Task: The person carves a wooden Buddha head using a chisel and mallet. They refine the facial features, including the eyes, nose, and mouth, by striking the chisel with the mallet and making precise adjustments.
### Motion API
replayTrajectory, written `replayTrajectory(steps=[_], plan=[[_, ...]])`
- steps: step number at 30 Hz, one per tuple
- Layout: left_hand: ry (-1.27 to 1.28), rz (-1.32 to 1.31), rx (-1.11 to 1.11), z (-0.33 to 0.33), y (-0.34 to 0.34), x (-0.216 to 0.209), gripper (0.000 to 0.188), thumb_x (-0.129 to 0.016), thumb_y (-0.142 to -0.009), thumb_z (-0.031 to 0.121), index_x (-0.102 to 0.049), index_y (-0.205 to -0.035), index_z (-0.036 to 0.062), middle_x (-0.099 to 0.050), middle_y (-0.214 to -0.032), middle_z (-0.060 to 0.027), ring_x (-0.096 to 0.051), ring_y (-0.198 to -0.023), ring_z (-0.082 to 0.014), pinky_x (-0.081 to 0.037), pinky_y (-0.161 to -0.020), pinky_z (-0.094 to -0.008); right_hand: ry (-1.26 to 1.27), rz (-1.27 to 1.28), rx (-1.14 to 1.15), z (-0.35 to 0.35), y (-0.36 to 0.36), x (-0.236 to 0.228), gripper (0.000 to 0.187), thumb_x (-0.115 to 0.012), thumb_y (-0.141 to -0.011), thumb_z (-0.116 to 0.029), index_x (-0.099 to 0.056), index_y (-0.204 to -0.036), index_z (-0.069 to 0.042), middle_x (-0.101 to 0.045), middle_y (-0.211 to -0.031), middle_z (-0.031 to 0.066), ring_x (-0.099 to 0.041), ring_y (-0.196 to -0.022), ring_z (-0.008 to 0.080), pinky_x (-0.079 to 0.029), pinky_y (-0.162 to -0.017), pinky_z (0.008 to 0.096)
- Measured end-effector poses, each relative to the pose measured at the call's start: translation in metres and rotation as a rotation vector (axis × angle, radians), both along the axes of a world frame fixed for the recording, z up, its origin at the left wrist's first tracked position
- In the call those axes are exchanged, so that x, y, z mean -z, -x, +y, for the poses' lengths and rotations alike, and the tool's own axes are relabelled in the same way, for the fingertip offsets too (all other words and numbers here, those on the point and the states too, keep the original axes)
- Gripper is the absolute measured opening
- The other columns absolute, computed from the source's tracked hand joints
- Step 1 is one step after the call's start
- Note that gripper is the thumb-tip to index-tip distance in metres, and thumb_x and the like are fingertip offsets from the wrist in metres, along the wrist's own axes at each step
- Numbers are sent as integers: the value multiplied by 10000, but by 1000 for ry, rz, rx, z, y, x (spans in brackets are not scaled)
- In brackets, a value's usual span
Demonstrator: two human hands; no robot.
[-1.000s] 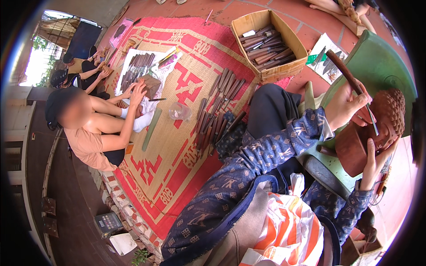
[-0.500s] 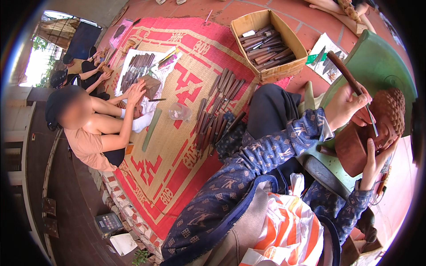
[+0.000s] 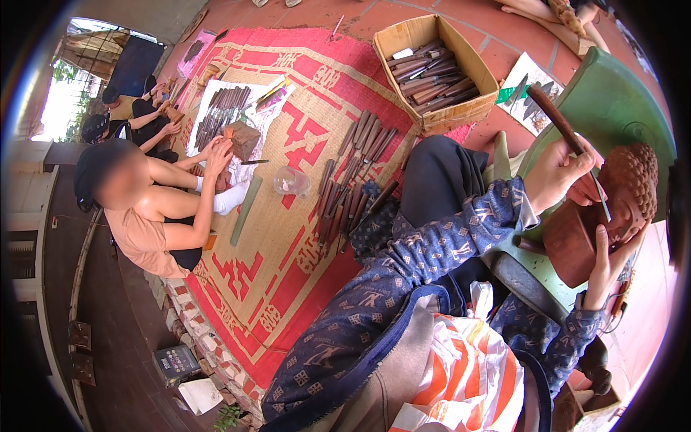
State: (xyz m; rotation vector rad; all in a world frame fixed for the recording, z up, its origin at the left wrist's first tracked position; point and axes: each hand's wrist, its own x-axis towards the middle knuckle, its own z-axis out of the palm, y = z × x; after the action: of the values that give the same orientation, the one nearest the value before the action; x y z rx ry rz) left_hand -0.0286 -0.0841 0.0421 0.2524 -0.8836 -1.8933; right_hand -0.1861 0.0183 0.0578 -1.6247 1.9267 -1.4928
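My left hand (image 3: 561, 174) is closed around a wood-handled chisel (image 3: 558, 119), its handle end pointing up and to the left. The narrow metal blade runs down to the face of a carved reddish-brown head (image 3: 572, 248) with bumpy curled hair. From below, my right hand (image 3: 612, 261) grips this head, thumb on one side and fingers curving round the other. The chisel tip lies against or just over the carving near the thumb; contact cannot be made out. Behind the carving stands a green plastic piece (image 3: 604, 93).
Several wood-handled tools (image 3: 360, 173) lie on a red and tan mat (image 3: 281, 209). A cardboard box (image 3: 484, 108) holds more. Left, a seated person (image 3: 140, 230) handles a wooden block (image 3: 242, 139) beside a clear plastic cup (image 3: 290, 181). A striped plastic bag (image 3: 468, 374) covers my lap.
The chisel handle and blade tip have shifted slightly left in my left hand. My right hand stays on the carved head. The seated person's hands have dropped a little.
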Motion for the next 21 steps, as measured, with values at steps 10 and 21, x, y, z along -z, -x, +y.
replayTrajectory(steps=[10,21], plan=[[6,-12,-1,3,0,-6,273,-604,-920,271,-478,-1023,52,-608,-830,-69,-697,-694,-227,-577,-511,-289,0,7,9,0,0,-1,840,-661,-857,-198,-128,-1472,13,-192,-1499,195,-167,-1404,281,-120,-1138,383],[-40,-96,77,2,-6,-10,352,-567,-928,364,-493,-1032,36,-672,-887,-190,-696,-769,-269,-580,-615,-319,-21,-147,-40,3,4,5,865,-655,-832,-63,-85,-1480,-3,-216,-1490,181,-209,-1386,258,-168,-1122,347]])
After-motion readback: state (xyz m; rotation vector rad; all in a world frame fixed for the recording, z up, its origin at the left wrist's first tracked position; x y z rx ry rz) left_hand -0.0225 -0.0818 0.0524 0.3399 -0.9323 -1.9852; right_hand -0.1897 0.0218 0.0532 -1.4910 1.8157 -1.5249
